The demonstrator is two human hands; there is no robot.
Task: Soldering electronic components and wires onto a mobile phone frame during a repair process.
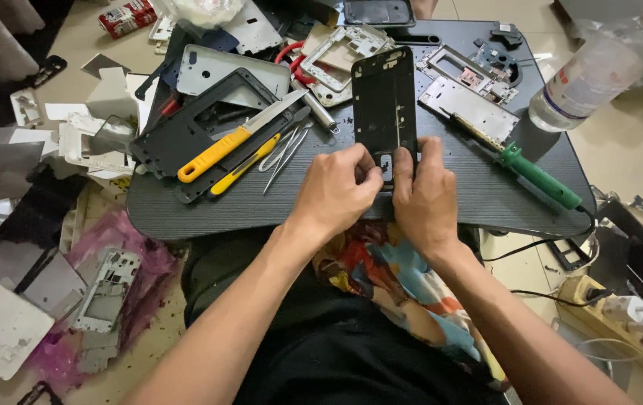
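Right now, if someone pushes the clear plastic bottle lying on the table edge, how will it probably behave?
The clear plastic bottle lies on its side, so it would probably roll. It looks nearly empty, hence likely light and easy to shift. It hangs past the rim of the black table, so a push may send it off.

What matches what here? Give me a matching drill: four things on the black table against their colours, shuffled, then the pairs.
Things:
1. phone frame held by the left hand and right hand
2. soldering iron handle
3. knife handle
4. tweezers

Colours:
A. green
B. silver
C. black
D. orange-yellow

Pairs: 1-C, 2-A, 3-D, 4-B
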